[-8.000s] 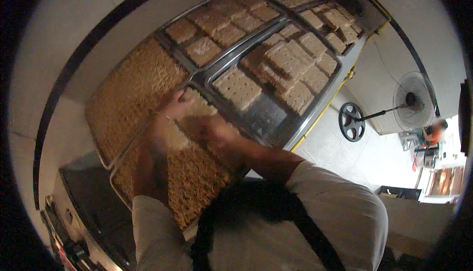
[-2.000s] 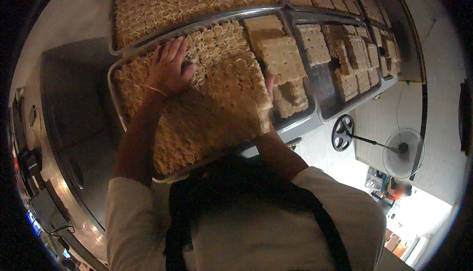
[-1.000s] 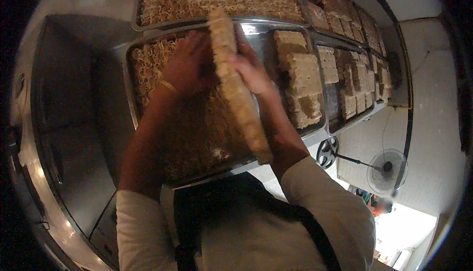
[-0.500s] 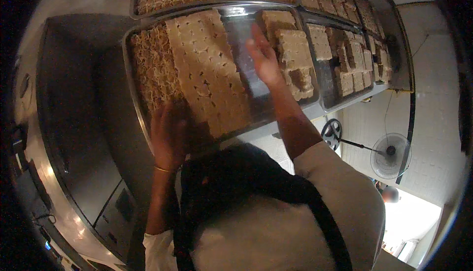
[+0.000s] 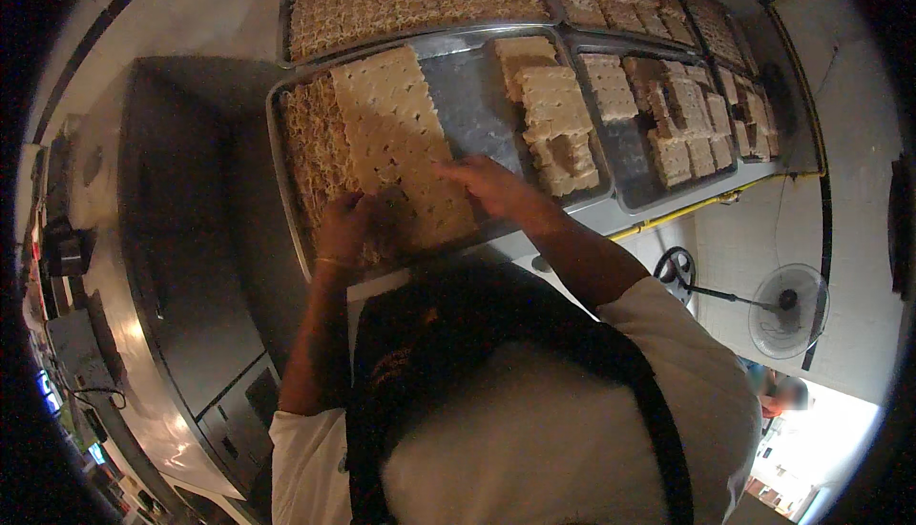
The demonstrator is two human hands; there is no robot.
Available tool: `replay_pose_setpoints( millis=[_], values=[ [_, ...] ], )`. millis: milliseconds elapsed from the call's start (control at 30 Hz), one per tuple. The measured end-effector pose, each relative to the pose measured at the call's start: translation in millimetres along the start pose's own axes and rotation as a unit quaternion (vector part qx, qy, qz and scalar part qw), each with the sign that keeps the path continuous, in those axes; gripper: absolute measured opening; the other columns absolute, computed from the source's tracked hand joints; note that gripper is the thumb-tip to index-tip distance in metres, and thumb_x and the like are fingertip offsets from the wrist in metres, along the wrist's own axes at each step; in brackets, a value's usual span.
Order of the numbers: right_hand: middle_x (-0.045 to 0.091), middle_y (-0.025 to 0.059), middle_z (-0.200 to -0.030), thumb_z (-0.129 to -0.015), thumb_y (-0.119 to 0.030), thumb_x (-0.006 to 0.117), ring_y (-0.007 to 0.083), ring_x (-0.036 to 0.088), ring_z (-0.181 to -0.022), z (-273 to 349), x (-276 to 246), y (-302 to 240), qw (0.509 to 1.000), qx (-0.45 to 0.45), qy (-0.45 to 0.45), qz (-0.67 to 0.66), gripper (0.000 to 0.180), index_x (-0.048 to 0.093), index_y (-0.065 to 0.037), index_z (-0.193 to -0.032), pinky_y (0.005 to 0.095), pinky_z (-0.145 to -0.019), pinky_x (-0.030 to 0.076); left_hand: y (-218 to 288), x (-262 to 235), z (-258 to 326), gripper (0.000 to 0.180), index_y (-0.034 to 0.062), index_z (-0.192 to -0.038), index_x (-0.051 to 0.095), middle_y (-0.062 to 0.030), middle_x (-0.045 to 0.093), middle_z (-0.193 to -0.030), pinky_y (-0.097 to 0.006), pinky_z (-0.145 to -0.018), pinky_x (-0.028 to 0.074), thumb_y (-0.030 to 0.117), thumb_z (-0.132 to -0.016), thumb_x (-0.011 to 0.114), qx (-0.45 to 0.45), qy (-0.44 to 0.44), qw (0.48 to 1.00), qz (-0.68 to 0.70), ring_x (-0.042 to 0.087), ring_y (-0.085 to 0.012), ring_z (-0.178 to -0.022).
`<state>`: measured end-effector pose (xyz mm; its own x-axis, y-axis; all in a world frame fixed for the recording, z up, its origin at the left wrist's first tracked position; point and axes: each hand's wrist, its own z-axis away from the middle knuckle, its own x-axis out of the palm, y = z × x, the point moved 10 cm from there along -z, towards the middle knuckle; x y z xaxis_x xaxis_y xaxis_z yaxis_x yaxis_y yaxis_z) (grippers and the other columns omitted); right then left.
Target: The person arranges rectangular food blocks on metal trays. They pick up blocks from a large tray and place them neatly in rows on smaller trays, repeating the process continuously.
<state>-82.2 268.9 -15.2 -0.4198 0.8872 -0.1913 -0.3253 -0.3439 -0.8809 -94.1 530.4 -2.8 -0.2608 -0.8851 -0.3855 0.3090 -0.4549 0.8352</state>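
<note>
A large pale baked pastry sheet (image 5: 382,105), dotted with small holes, lies in the nearest metal tray (image 5: 458,48). At its near left edge is my left hand (image 5: 343,227), fingers curled in on the edge. My right hand (image 5: 489,186) grips the sheet's right edge, its thumb and forefinger pointing left over the top. The undersides of both hands are hidden, and shadow covers the sheet's near end. Left of the sheet, standing rows of browned pastry (image 5: 310,134) fill the tray's side. Stacked pastry pieces (image 5: 553,115) lie at its right.
Behind is another tray of pastry rows (image 5: 410,0). More trays with pastry pieces (image 5: 682,124) continue to the right. A dark metal cabinet (image 5: 181,220) stands at the left. Off to the right are a yellow pipe (image 5: 668,220), a fan (image 5: 790,301) and a person (image 5: 784,396) farther away.
My right hand has come back from the bare strip of the tray to the sheet's right edge, its fingers closing. My left hand has curled and shifted slightly right. The view has tilted a little.
</note>
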Motion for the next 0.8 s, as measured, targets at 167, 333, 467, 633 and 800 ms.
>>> replay_pose_setpoints(
  millis=[167, 333, 467, 633, 800],
  values=[
    [0.073, 0.0115, -0.119, -0.100, -0.030, 0.067, 0.0226, 0.071, -0.108, -14, 28, 0, 0.989, -0.052, -0.112, -0.078, 0.042, 0.066, -0.001, -0.132, 0.0392, -0.093, 0.057, 11, 17, -3, 0.041, -0.0008, -0.115, 0.071, -0.0102, 0.074, -0.094, -0.034, -0.071, 0.055, 0.037, -0.098, 0.069, 0.023, -0.028, 0.995, 0.097, 0.069, -0.0182, -0.079],
    [0.069, 0.0136, -0.131, -0.101, -0.031, 0.067, 0.0233, 0.067, -0.119, -5, 38, -2, 0.946, 0.020, -0.128, -0.297, 0.047, 0.063, 0.001, -0.135, 0.0390, -0.106, 0.051, 15, 29, 7, 0.037, 0.0032, -0.110, 0.068, -0.0065, 0.069, -0.087, -0.034, -0.054, 0.048, 0.038, -0.097, 0.069, -0.001, -0.014, 0.983, 0.184, 0.064, -0.0181, -0.068],
    [0.070, 0.0113, -0.131, -0.100, -0.039, 0.068, 0.0230, 0.066, -0.118, 4, 39, -7, 0.922, 0.084, -0.123, -0.358, 0.052, 0.063, 0.001, -0.135, 0.0390, -0.106, 0.050, -1, 40, 13, 0.032, 0.0068, -0.109, 0.067, -0.0037, 0.064, -0.082, -0.033, -0.047, 0.043, 0.036, -0.098, 0.068, -0.096, -0.007, 0.941, 0.324, 0.059, -0.0178, -0.061],
    [0.070, 0.0120, -0.127, -0.099, -0.030, 0.070, 0.0258, 0.068, -0.115, 0, 33, -13, 0.958, 0.048, -0.113, -0.258, 0.047, 0.062, 0.001, -0.133, 0.0439, -0.101, 0.053, 4, 41, 11, 0.027, 0.0098, -0.111, 0.066, -0.0008, 0.062, -0.080, -0.032, -0.050, 0.045, 0.033, -0.097, 0.071, -0.053, -0.012, 0.936, 0.348, 0.057, -0.0157, -0.061],
    [0.070, 0.0126, -0.124, -0.098, -0.025, 0.071, 0.0265, 0.068, -0.113, -4, 36, -5, 0.935, 0.059, -0.117, -0.331, 0.045, 0.061, 0.002, -0.132, 0.0447, -0.100, 0.055, -2, 38, 15, 0.025, 0.0103, -0.115, 0.066, -0.0006, 0.065, -0.087, -0.031, -0.055, 0.048, 0.028, -0.098, 0.070, -0.122, -0.021, 0.933, 0.338, 0.060, -0.0149, -0.067]
  ],
)
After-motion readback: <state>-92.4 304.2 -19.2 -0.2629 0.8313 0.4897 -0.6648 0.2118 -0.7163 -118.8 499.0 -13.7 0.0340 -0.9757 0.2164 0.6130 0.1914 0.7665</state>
